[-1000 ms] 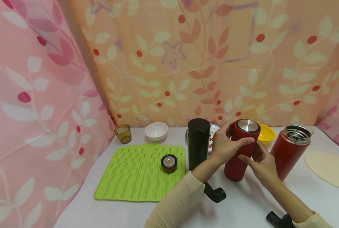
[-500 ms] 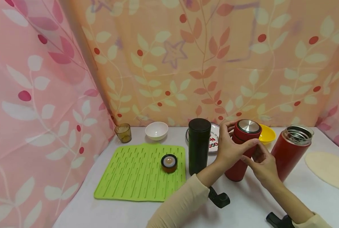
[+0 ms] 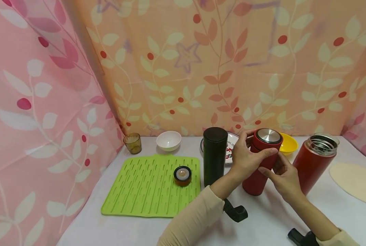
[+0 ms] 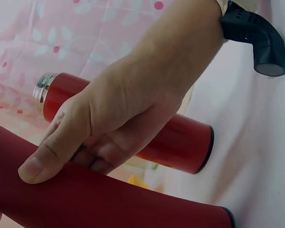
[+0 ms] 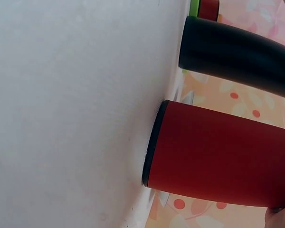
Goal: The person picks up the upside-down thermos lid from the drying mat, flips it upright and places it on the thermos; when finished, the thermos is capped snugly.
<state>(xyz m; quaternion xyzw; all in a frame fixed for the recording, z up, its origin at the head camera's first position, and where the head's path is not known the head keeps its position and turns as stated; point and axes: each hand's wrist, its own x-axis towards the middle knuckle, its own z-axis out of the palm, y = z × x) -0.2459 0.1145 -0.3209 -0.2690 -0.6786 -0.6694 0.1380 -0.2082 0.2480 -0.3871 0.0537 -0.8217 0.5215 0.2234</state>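
Observation:
Both hands are on a red thermos flask (image 3: 256,179) with a steel-topped lid, which stands upright on the table. My left hand (image 3: 245,157) grips it high up near the lid, thumb across the front and fingers behind. Lower down, my right hand (image 3: 283,176) holds the body; in the left wrist view this right hand (image 4: 118,104) shows its thumb lying along the red side. The right wrist view shows the flask's black-rimmed base (image 5: 154,142) against the table. To the right is a second red flask (image 3: 313,164), its lid off and metal neck bare.
A black flask (image 3: 214,157) stands close on the left, a plate (image 3: 230,150) partly behind it. A red-black lid (image 3: 182,176) lies upturned on the green mat (image 3: 140,191). Behind are an amber glass (image 3: 133,145), white bowl (image 3: 168,141) and yellow bowl (image 3: 289,145). A beige mat (image 3: 356,182) lies right.
My left hand and wrist turned slightly round the top of the flask, then came partly back. The right hand has barely moved, and the flask stands in the same place.

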